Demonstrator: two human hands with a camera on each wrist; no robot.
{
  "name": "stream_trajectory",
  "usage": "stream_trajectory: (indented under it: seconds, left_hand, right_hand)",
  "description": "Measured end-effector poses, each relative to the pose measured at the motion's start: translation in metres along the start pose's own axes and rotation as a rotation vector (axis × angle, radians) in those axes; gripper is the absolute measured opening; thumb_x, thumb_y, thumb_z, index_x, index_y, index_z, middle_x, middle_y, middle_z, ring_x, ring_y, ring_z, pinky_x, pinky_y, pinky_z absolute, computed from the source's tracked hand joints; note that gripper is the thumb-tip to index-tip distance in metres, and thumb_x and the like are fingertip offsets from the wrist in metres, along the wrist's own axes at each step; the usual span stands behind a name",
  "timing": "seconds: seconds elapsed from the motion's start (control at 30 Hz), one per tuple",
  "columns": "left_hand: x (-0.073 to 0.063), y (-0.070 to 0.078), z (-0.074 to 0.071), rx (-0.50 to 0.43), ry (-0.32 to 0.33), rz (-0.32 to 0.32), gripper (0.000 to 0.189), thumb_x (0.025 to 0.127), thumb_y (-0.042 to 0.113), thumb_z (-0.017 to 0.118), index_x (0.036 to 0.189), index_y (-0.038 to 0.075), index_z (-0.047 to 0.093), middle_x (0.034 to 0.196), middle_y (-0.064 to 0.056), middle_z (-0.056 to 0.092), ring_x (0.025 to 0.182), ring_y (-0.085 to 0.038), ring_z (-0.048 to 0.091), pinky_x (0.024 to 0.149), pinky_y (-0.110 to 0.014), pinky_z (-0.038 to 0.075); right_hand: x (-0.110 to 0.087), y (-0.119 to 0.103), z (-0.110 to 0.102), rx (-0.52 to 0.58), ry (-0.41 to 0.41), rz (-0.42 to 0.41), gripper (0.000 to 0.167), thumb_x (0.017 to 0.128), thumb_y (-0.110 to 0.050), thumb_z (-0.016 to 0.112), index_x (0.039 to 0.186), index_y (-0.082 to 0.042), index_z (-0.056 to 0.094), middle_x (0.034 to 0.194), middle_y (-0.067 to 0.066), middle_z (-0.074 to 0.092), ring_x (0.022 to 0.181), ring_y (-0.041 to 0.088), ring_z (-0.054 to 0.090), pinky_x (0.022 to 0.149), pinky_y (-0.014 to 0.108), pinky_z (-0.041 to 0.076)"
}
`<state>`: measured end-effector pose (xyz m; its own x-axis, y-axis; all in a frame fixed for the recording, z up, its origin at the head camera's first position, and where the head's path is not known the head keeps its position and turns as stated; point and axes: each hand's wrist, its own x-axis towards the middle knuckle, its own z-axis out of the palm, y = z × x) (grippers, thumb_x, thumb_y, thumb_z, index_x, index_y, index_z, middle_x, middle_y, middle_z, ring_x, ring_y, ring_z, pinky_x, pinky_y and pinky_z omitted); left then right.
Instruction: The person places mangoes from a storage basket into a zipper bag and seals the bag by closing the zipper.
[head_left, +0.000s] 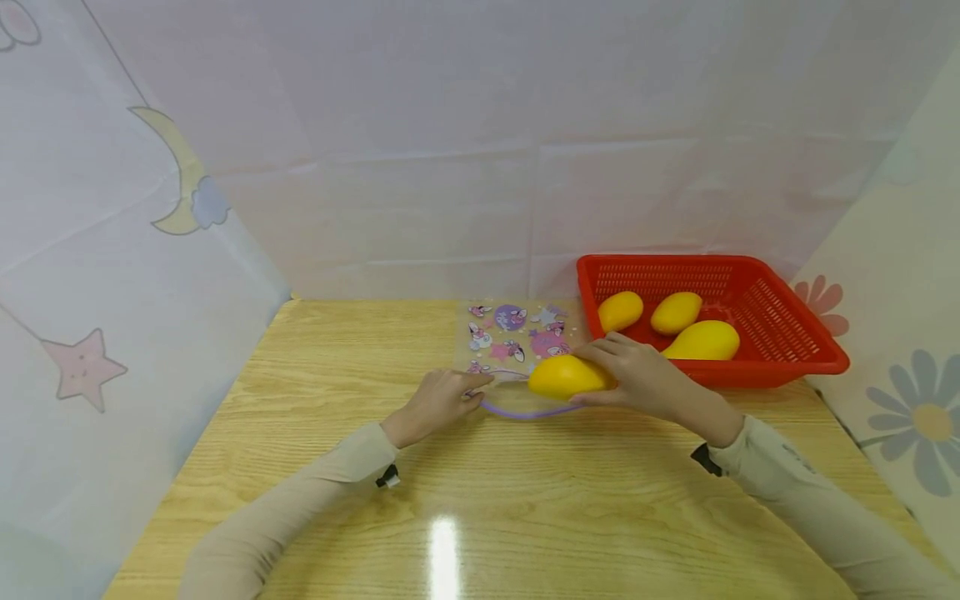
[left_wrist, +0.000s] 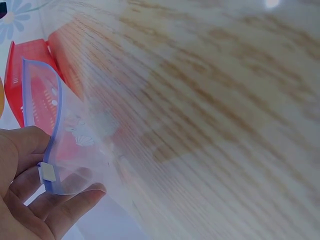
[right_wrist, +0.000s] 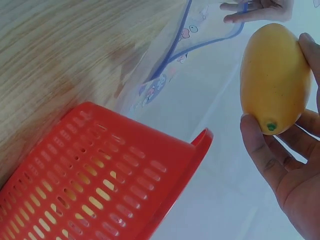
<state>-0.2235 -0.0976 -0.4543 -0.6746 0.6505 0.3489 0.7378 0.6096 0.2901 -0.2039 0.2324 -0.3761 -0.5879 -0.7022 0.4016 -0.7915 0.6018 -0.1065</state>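
My right hand grips a yellow mango above the mouth of a clear zip bag. In the right wrist view the mango shows a small green stem end, with fingers and thumb around its sides. The zip bag lies on the table with pink and purple cartoon prints. Its purple-edged mouth stands parted toward me. My left hand holds the left end of that mouth. A white slider sits by its fingers in the left wrist view.
A red perforated basket stands at the back right, close beside the bag. In it lie three yellow mangoes, one of them the front mango. Printed cloth walls close off the back and sides of the wooden table.
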Motion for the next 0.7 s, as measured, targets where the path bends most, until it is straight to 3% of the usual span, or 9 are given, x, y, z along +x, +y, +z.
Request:
stream_trajectory:
  seconds: [0.43,0.7]
  left_hand:
    - [0.001,0.000,0.000,-0.010,0.004,-0.001,0.029,0.089,0.006,0.072,0.118,0.005,0.072,0.107,-0.009,0.073,0.042,0.003,0.034,0.038,-0.013,0.025]
    - [0.000,-0.001,0.001,-0.014,0.010,0.009,0.028,0.089,0.006,0.071,0.118,0.004,0.072,0.105,-0.010,0.074,0.041,0.003,0.033,0.037,-0.013,0.026]
  right_hand:
    - [0.005,-0.005,0.013,-0.016,0.006,-0.029,0.065,0.077,-0.054,0.079,0.118,-0.005,0.068,0.102,0.004,0.069,0.082,0.017,0.053,0.062,0.029,0.050]
    - [0.008,-0.012,0.023,-0.008,-0.013,-0.022,0.062,0.077,-0.051,0.081,0.117,-0.005,0.069,0.106,0.007,0.069,0.090,0.023,0.059,0.068,0.036,0.055]
